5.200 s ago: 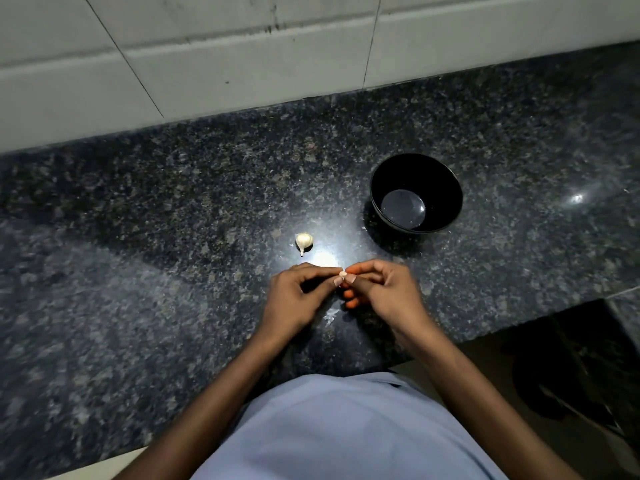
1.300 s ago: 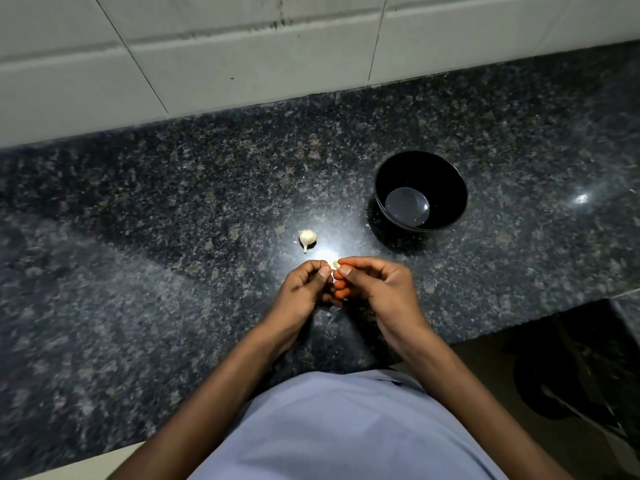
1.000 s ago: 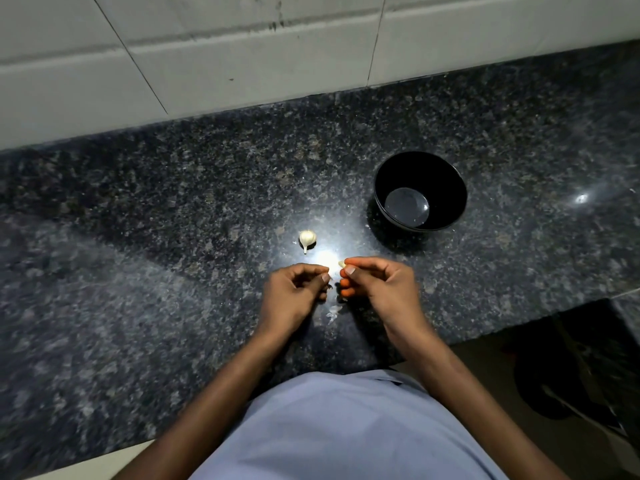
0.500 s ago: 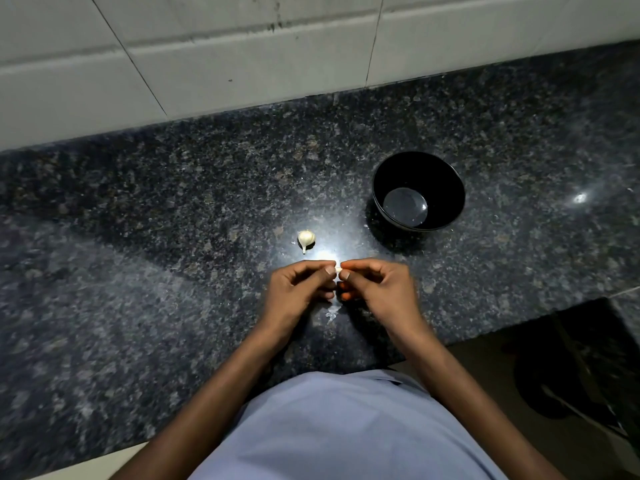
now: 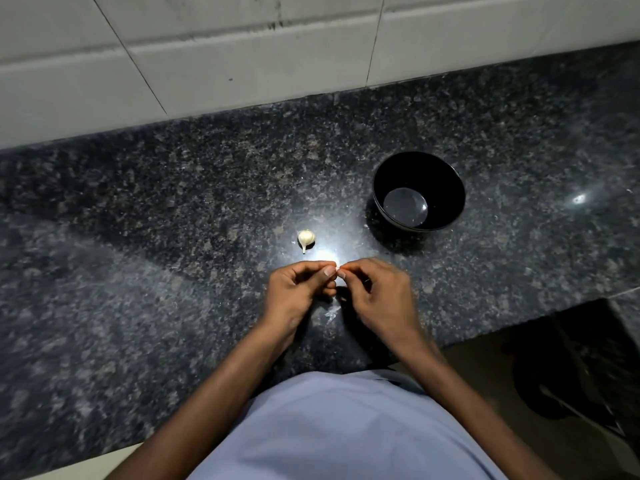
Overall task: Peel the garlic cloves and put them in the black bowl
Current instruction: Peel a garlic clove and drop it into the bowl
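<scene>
Left to right: 1 unpeeled garlic clove [image 5: 306, 238] lies on the table [image 5: 138, 237]; left hand [image 5: 294, 292] and right hand [image 5: 375, 294] pinch a second clove [image 5: 337, 269] between fingertips. The black bowl [image 5: 446, 178] holds nothing. The clove looks light, firm and papery-skinned, probably best pinched at its ends.

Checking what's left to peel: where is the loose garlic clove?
The garlic clove lies on the granite counter, just beyond the left hand, left of the black bowl.

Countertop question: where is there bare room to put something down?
The granite countertop lies bare left of the garlic bulb, and again between the black bowl and the tiled wall. It is crowded where the left hand and right hand pinch a clove.
</scene>
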